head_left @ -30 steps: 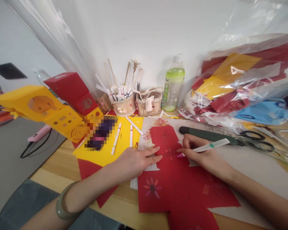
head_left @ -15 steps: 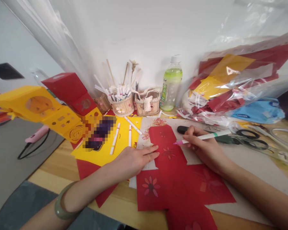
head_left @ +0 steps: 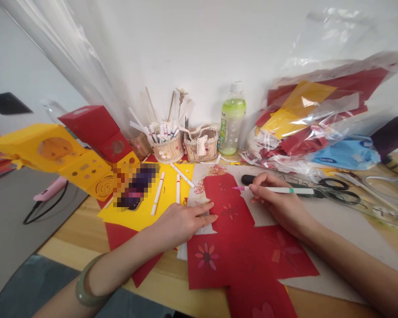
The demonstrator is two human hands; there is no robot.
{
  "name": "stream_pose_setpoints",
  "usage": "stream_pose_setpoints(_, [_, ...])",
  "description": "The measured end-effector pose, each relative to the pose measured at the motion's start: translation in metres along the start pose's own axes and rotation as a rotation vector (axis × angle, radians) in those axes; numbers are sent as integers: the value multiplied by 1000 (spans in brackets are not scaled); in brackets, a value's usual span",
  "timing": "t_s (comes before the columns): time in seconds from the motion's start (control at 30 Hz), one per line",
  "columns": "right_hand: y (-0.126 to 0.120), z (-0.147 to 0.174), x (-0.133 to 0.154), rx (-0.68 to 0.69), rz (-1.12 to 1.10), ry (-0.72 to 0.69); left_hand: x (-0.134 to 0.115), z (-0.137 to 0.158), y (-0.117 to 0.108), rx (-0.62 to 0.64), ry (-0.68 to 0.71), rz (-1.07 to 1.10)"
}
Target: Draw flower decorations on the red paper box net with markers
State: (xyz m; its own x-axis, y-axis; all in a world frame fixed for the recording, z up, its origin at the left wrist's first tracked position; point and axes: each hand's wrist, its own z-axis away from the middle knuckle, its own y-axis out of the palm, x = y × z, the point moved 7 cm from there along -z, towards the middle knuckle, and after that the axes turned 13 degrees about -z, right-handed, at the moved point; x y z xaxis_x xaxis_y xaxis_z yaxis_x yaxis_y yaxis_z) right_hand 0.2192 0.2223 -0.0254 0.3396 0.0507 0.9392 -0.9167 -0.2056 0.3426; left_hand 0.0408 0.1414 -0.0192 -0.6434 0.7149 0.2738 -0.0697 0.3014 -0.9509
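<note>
"What is your right hand doing?"

"My right hand (head_left: pixel 275 201) is closed round a felt-tip marker (head_left: pixel 277 190), white with a green band. Its pink tip points left over the far end of the red card cutout (head_left: pixel 239 240); whether the tip touches the card, I can't tell."

"And the left?"

"My left hand (head_left: pixel 184 221) grips nothing. Two fingers lie stretched out, slightly apart, with their tips on the left edge of the card (the white markers (head_left: pixel 157 194) with red bands sit beyond it, on the yellow sheet (head_left: pixel 169 196)). The other fingers I can't see well enough to describe."

"Where does the card lie from the right hand?"

"To its left and towards me, flat, partly on a grey board (head_left: pixel 338 247) and partly over the wooden surface (head_left: pixel 172 278). Its narrow strip runs away from me, and the marker points across that strip, nearly square to its long axis."

"Which hand is nearer the flower on the strip?"

"The left. Its fingertips are just beside that thin-petalled flower (head_left: pixel 230 211). The marker tip is farther off, beyond the petals, near some small marks at the strip's far end."
</note>
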Motion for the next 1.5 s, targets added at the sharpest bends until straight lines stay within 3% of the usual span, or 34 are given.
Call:
stream_pose_setpoints(0.2, [-4, 1, 23, -28, 67, -80, 7, 0, 7, 35, -67, -168])
stream_pose_setpoints(0.37, [-8, 13, 45, 37, 197, -79, 23, 3, -14, -236, -197, -90])
stream_pose_setpoints(0.5, [-18, 31, 51, 75, 407, -20, 9, -1, -38, -395, -172, -73])
stream_pose_setpoints(0.6, [-23, 42, 47, 91, 546, 17, -17, -16, -44, -341, -66, -68])
stream_pose_setpoints(0.77, [-19, 48, 29, 172, 567, 66, -50, -43, -35, -179, 82, -79])
stream_pose_setpoints(1.0, [-20, 46, 19, 209, 560, -16, -50, -55, -19, -24, 64, -25])
stream_pose_setpoints(1.5, [-22, 50, 4, 281, 582, 32, -47, -55, -17, -55, 44, 54])
